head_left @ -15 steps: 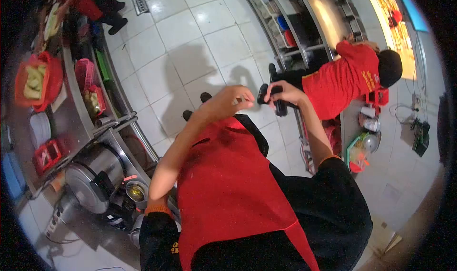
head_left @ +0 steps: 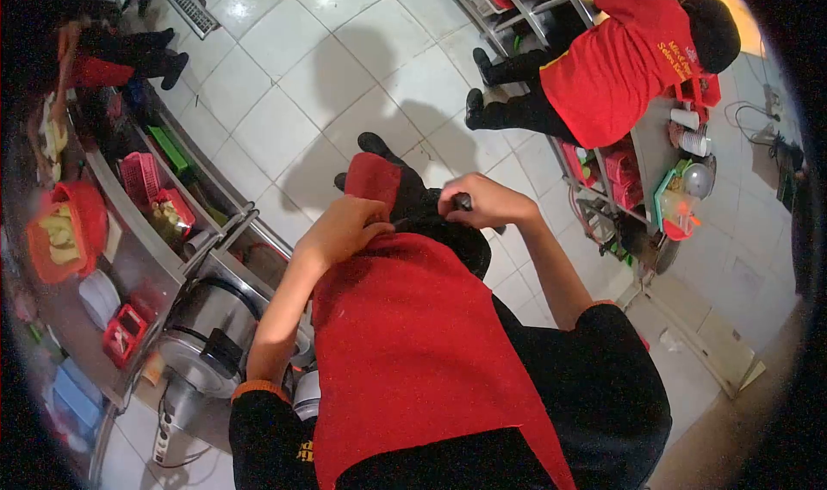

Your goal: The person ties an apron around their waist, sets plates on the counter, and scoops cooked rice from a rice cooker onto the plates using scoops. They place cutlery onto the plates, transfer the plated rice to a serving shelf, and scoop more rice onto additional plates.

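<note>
My left hand (head_left: 346, 229) is closed at the edge of the red apron (head_left: 413, 318) I wear, its fingertips pinching the cloth around waist height. Past those fingers, a red flap of the apron (head_left: 375, 182) hangs toward my dark shoes. My right hand (head_left: 489, 201) is curled around a small black object (head_left: 463, 201), just to the right of the left hand and over my dark clothing. Most of that object is hidden by the fingers, and I cannot make out its kind.
On the left, a metal counter holds a red basket of pale food (head_left: 59, 236) and a large steel pot (head_left: 211, 318). A co-worker in a red shirt (head_left: 612, 68) leans over the right-hand counter. Another person (head_left: 129, 64) stands at far left. White floor tiles (head_left: 276, 124) lie between.
Both hands have come lower, toward my waist. My left hand, earlier raised with nothing visible in it, now pinches the apron. The black object remains in my right hand. The view has shifted.
</note>
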The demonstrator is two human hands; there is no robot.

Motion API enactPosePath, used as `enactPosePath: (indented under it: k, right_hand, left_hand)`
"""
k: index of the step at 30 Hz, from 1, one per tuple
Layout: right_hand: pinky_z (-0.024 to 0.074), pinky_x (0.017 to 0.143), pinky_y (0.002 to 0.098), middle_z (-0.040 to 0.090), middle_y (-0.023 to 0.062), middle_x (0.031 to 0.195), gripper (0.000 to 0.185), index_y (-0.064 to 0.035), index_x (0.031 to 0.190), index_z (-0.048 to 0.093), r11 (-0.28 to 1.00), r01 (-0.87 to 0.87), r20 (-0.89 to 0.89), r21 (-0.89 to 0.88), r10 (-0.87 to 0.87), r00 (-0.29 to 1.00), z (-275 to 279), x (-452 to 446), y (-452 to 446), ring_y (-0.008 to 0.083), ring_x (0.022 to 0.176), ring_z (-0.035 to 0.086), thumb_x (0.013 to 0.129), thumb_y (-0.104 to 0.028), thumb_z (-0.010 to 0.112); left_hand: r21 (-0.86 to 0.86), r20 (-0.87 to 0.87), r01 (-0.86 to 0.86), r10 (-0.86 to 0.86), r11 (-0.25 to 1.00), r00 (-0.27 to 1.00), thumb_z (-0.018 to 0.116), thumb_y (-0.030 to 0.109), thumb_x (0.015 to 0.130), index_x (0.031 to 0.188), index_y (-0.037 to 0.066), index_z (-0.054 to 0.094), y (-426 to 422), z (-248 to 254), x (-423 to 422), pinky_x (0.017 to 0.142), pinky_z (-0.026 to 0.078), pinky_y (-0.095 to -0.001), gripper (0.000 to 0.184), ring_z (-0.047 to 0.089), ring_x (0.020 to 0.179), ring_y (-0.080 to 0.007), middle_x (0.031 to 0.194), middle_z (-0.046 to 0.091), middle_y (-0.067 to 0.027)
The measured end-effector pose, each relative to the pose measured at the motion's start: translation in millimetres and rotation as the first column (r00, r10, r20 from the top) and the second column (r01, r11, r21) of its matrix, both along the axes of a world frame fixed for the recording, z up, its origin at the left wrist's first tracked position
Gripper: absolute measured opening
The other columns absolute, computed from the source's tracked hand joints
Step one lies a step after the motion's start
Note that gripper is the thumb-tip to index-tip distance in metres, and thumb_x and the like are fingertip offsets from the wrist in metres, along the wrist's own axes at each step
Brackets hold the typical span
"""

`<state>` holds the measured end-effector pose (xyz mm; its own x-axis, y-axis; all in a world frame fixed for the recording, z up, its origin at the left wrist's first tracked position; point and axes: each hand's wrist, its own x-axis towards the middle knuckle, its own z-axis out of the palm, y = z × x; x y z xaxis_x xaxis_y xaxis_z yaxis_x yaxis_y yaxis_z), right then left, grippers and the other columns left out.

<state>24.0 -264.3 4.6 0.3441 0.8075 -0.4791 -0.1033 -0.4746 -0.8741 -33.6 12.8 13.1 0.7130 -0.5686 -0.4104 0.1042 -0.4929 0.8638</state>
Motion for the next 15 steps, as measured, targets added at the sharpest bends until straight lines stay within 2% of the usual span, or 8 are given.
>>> enactPosePath:
  k: [2, 3, 6, 10, 12, 13, 14, 15]
  right_hand:
    - [0.0491, 0.07, 0.0349, 0.065, 0.0101, 0.08, 0.013, 0.0009, 0.083, 0.062, 0.999, 0.039, 0.246, -0.017, -0.033, 0.969, -1, 1, 13, 0.0241, 0.076, 0.063, 0.072, -0.003, 0.065]
    - [0.0487, 0.073, 0.037, 0.064, 0.0122, 0.087, 0.017, 0.0, 0.087, 0.064, 0.999, 0.008, 0.294, 0.046, -0.021, 0.956, -3, 4, 19, 0.0281, 0.08, 0.062, 0.071, -0.003, 0.065]
    - [0.0482, 0.075, 0.037, 0.064, 0.012, 0.09, 0.019, -0.0008, 0.089, 0.066, 0.976, -0.116, 0.26, 0.183, 0.066, 0.963, -11, 12, 28, 0.0275, 0.083, 0.062, 0.071, -0.005, 0.067]
    - [0.0487, 0.072, 0.0373, 0.064, 0.0163, 0.083, 0.015, 0.0004, 0.083, 0.066, 0.952, -0.115, 0.135, 0.282, 0.079, 0.988, -11, 16, 34, 0.0293, 0.082, 0.063, 0.072, -0.01, 0.067]
    - [0.0494, 0.065, 0.0351, 0.066, 0.012, 0.077, 0.015, -0.0014, 0.086, 0.068, 0.994, -0.103, 0.079, -0.036, 0.105, 0.991, -4, 20, 18, 0.0217, 0.073, 0.064, 0.075, -0.013, 0.067]
    - [0.0486, 0.057, 0.0337, 0.066, 0.0116, 0.07, 0.014, -0.0036, 0.084, 0.07, 0.937, -0.108, -0.036, -0.333, 0.102, 0.994, -23, 17, -4, 0.0192, 0.065, 0.063, 0.077, -0.015, 0.066]
    - [0.0474, 0.053, 0.0322, 0.067, 0.0097, 0.069, 0.017, -0.0061, 0.086, 0.072, 0.803, -0.298, -0.213, -0.515, 0.217, 0.953, -28, 16, -19, 0.0159, 0.06, 0.062, 0.074, -0.017, 0.068]
    - [0.0455, 0.05, 0.0315, 0.064, 0.0072, 0.067, 0.024, -0.0077, 0.091, 0.071, 0.784, -0.376, -0.37, -0.494, 0.202, 0.907, -26, 1, -32, 0.0141, 0.058, 0.059, 0.075, -0.026, 0.069]
  left_hand:
    - [0.045, -0.018, 0.042, -0.041, 0.998, 0.999, 0.063, 0.023, 0.085, 0.084, -0.001, 0.063, -1, 5, 4, 0.07, 0.047, -0.0437, 0.024, 0.061, 0.08, -0.0379, 0.082, 0.064, -0.0196]
    - [0.087, -0.031, 0.076, -0.073, 0.993, 0.997, 0.062, 0.025, 0.085, 0.084, -0.001, 0.063, -1, 6, 6, 0.071, 0.047, -0.0439, 0.025, 0.061, 0.081, -0.0381, 0.083, 0.064, -0.0192]
    - [0.05, 0.082, 0.121, -0.124, 0.991, 0.989, 0.061, 0.028, 0.086, 0.082, -0.001, 0.064, -5, -8, 6, 0.073, 0.047, -0.0439, 0.029, 0.06, 0.083, -0.0382, 0.084, 0.063, -0.0192]
    - [0.104, 0.089, 0.14, -0.149, 0.985, 0.985, 0.058, 0.029, 0.088, 0.082, 0.0, 0.062, -12, -6, 4, 0.071, 0.047, -0.0429, 0.03, 0.062, 0.081, -0.0347, 0.084, 0.065, -0.017]
    - [-0.003, 0.108, 0.031, -0.031, 1.0, 0.994, 0.053, 0.034, 0.091, 0.083, 0.001, 0.061, -18, -4, 5, 0.071, 0.047, -0.0429, 0.035, 0.061, 0.083, -0.0356, 0.086, 0.063, -0.0182]
    - [-0.01, 0.123, 0.025, -0.023, 1.0, 0.992, 0.053, 0.034, 0.091, 0.083, 0.001, 0.061, -24, -12, 2, 0.071, 0.047, -0.0429, 0.035, 0.061, 0.083, -0.0356, 0.086, 0.063, -0.0182]
    - [0.06, 0.089, 0.033, -0.038, 0.998, 0.995, 0.051, 0.036, 0.092, 0.083, 0.001, 0.06, -31, -26, -7, 0.072, 0.046, -0.0438, 0.037, 0.06, 0.083, -0.0366, 0.086, 0.062, -0.0191]
    - [0.121, 0.078, 0.036, -0.046, 0.992, 0.996, 0.05, 0.038, 0.093, 0.084, 0.001, 0.059, -38, -30, -5, 0.072, 0.046, -0.0447, 0.039, 0.059, 0.083, -0.0376, 0.087, 0.061, -0.02]
